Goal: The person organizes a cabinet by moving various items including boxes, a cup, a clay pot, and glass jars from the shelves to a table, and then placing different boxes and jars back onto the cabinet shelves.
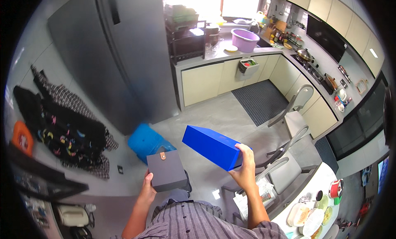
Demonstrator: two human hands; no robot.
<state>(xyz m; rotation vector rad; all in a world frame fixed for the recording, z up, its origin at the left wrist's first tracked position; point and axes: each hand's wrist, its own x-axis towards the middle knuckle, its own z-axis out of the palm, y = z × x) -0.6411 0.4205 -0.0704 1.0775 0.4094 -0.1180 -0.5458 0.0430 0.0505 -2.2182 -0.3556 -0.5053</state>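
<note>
My left hand [147,186] grips the left side of a dark grey box [168,171], with its thumb along the edge. A small tan tab with a metal stud [163,155] sits at the box's far edge. On the other side, my right hand [246,166] holds a bright blue rectangular box [212,147] by its right end. The blue box is tilted, its long side face towards me, and whether it is open anywhere cannot be seen. Both boxes are held in the air above the floor, apart from each other.
A blue plastic bin [148,140] stands on the floor beyond the grey box, near the refrigerator [136,53]. Chairs [283,167] and a white table [324,174] with dishes are at my right. Aprons [71,124] hang at left. A purple tub [244,41] stands on the counter.
</note>
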